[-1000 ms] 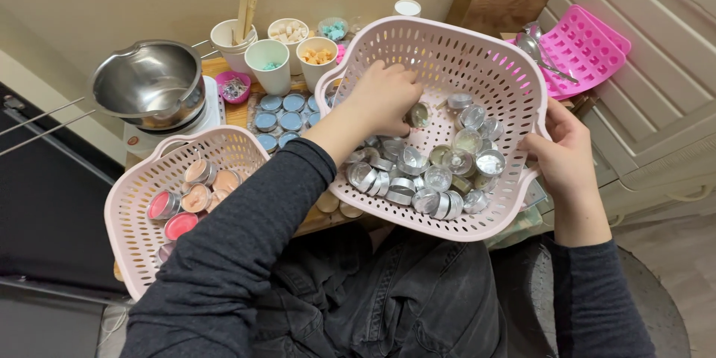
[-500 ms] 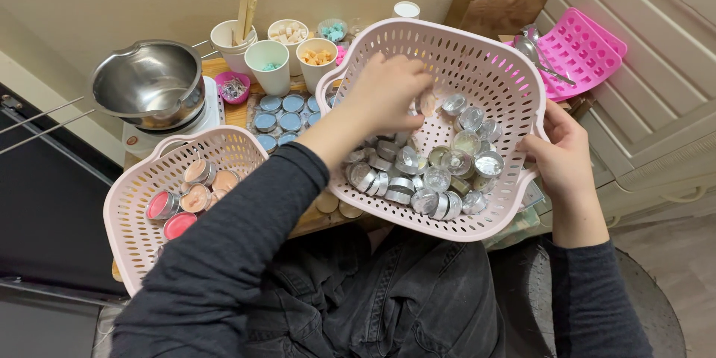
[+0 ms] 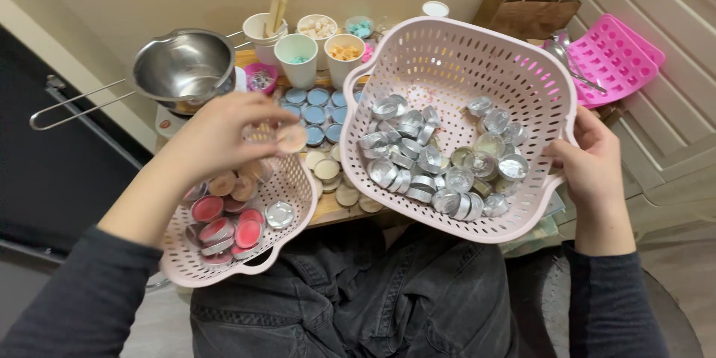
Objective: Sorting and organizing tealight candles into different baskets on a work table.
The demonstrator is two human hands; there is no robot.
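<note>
The left hand (image 3: 224, 134) hovers above the smaller pale pink perforated plastic basket (image 3: 198, 268), fingers curled around a small round beige tealight candle (image 3: 291, 138) pinched at the fingertips. Below it in that basket lie pink and beige filled tealights (image 3: 224, 227) toward its near left corner, and one empty silver cup (image 3: 280, 214) by its right wall. The right hand (image 3: 593, 168) is closed on the right rim of the larger pale pink perforated plastic basket (image 3: 447, 52), thumb over the edge. Inside, a heap of empty silver aluminium tealight cups (image 3: 432, 160) spreads across its floor. Behind the baskets, a wooden table (image 3: 328, 212) carries a steel saucepan (image 3: 183, 67), white paper cups (image 3: 317, 48) and blue filled tealights (image 3: 317, 104)
</note>
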